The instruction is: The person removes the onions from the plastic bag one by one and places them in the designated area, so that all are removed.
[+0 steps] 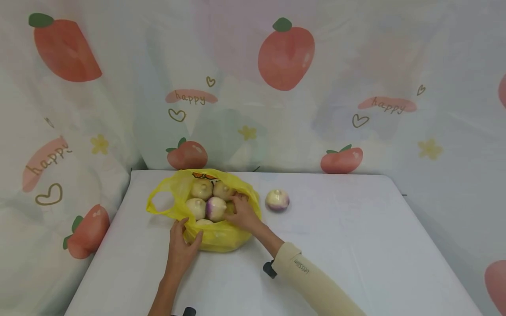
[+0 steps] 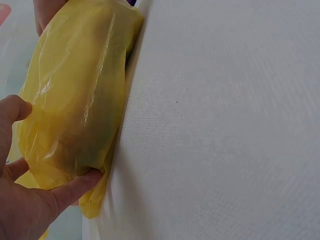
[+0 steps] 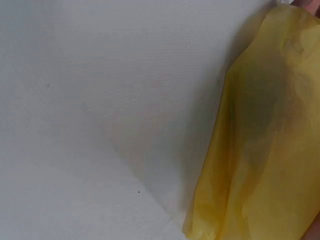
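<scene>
A yellow plastic bag point(image 1: 221, 239) sits on the table with its mouth spread, showing several pale turnips. One of these, a purple-sided turnip point(image 1: 216, 209), lies in the middle of the opening. My left hand point(image 1: 182, 248) holds the bag's near left side, thumb and fingers apart on the thin film; in the left wrist view its fingers point(image 2: 75, 190) touch the bag. My right hand point(image 1: 243, 213) reaches into the bag's right side, beside the turnips. Its fingertips are partly hidden there, and whether they grip a turnip is unclear.
A single turnip point(image 1: 277, 200) with a purple base stands on the white table point(image 1: 348, 245), right of the bag. One bag handle point(image 1: 158, 210) loops out to the left. Behind the table hangs a fruit-printed cloth point(image 1: 245, 109).
</scene>
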The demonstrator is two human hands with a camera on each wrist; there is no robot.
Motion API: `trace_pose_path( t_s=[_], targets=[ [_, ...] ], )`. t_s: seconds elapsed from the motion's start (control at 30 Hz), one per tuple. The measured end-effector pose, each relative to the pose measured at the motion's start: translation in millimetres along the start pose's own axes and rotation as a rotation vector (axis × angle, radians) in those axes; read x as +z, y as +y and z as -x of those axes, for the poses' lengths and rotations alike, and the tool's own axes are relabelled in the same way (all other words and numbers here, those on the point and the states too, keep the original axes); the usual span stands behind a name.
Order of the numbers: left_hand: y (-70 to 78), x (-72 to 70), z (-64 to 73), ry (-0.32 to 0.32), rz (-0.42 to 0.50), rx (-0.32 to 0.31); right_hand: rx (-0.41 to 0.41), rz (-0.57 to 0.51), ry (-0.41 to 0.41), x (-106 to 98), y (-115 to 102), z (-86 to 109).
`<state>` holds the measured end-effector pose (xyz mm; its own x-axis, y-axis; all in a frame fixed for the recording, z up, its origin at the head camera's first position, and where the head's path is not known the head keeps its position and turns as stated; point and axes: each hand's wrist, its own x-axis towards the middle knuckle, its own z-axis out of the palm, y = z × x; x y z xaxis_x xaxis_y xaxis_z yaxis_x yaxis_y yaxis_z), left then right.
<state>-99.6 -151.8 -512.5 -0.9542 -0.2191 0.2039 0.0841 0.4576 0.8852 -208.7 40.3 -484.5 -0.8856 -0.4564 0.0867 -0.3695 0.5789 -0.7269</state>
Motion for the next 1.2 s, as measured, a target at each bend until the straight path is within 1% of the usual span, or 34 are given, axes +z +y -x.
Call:
trace_pose_path(
  t_s=[0.1, 0.17, 0.3, 0.47, 0.7, 0.9, 1.07, 1.2],
  targets=[
    [-0.7, -0.7, 0.1, 0.000, 0.002, -0.003, 0.037, 0.096, -0.028, 5.3, -3.6, -3.7],
    [-1.7, -0.9, 0.0, 0.001, 0.003, 0.000, 0.063, 0.125, -0.041, 8.8, -5.2, -5.6],
    [-1.6, -0.1, 0.0, 0.006, 0.004, 0.024, 0.099, 0.138, -0.049, 14.1, -5.5, -7.0],
    [-1.1, 0.6, -0.2, 0.012, 0.002, 0.027, 0.148, 0.133, -0.062, 17.0, -5.5, -8.2],
    [-1.5, 0.0, -0.3, 0.024, -0.017, 0.029, 0.160, 0.121, -0.065, 20.1, -5.1, -11.9],
    [-1.7, -0.1, 0.4, 0.019, 0.005, 0.026, 0.171, 0.092, -0.052, 20.7, -5.6, -10.5],
    [-1.6, -0.2, 1.3, 0.012, 0.018, 0.030, 0.156, 0.076, -0.024, 19.8, -5.4, -8.0],
    [-1.5, -0.5, 1.5, 0.019, 0.009, 0.031, 0.142, 0.087, -0.007, 19.1, -5.2, -7.9]
  ],
)
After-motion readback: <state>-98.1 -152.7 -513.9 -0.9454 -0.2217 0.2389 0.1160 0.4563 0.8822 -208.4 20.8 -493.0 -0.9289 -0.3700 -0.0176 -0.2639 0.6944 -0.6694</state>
